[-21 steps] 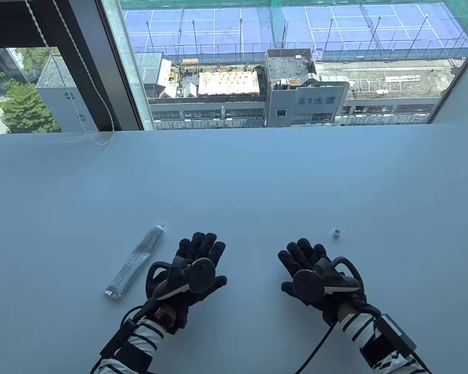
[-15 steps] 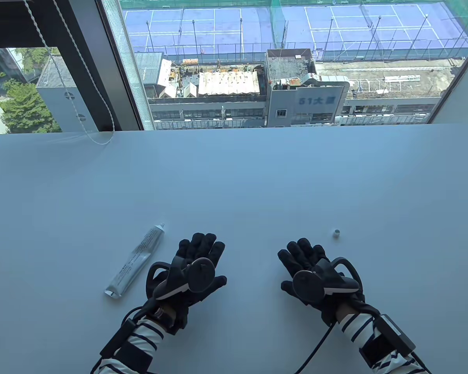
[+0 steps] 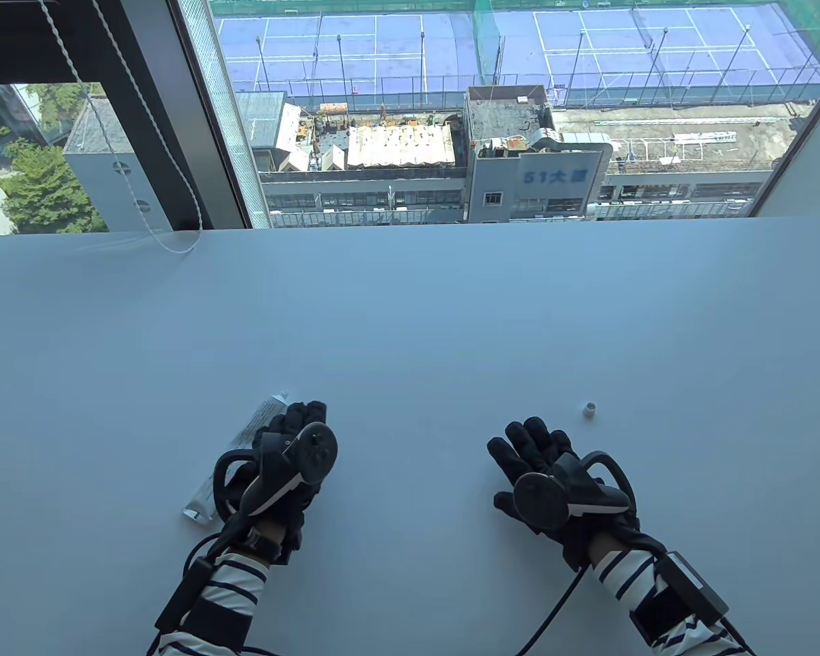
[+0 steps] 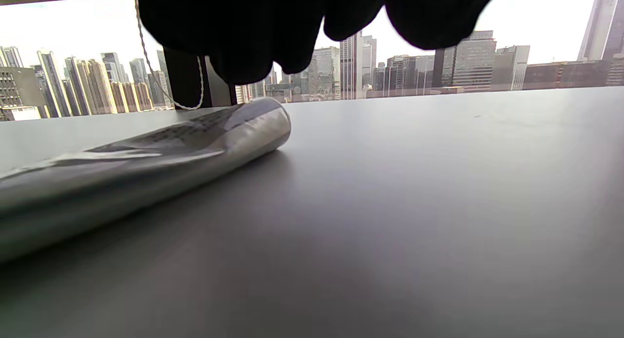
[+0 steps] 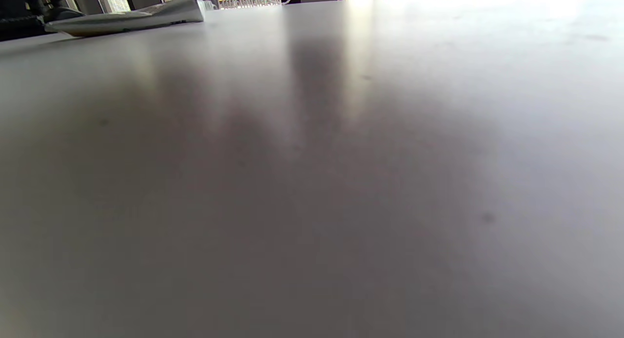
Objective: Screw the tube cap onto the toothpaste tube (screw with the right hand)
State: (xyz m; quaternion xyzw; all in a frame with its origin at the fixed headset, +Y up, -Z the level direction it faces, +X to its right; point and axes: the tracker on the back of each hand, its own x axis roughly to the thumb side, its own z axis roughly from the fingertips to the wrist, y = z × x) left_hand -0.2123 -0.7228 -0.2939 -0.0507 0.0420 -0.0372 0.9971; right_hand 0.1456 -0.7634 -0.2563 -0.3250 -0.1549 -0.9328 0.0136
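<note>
While the right hand (image 3: 553,482) lies flat and spread on the surface (image 3: 410,328) exactly where it lay half a second ago, the left hand (image 3: 287,454) has swung away from its own flat rest and now hangs over the toothpaste tube (image 3: 236,459), its fingers (image 3: 304,415) reaching toward the tube's nozzle end. That shift reads as the start of the pick-up: the tube must be lifted and steadied before any screwing can begin. In the left wrist view the tube (image 4: 146,157) lies on the surface with the fingers (image 4: 253,40) hovering loosely curled above it, not yet gripping. The tube cap (image 3: 590,410) sits untouched, well apart from the tube and just beyond the right hand's fingertips, which hold nothing, so the capping itself is not yet begun
</note>
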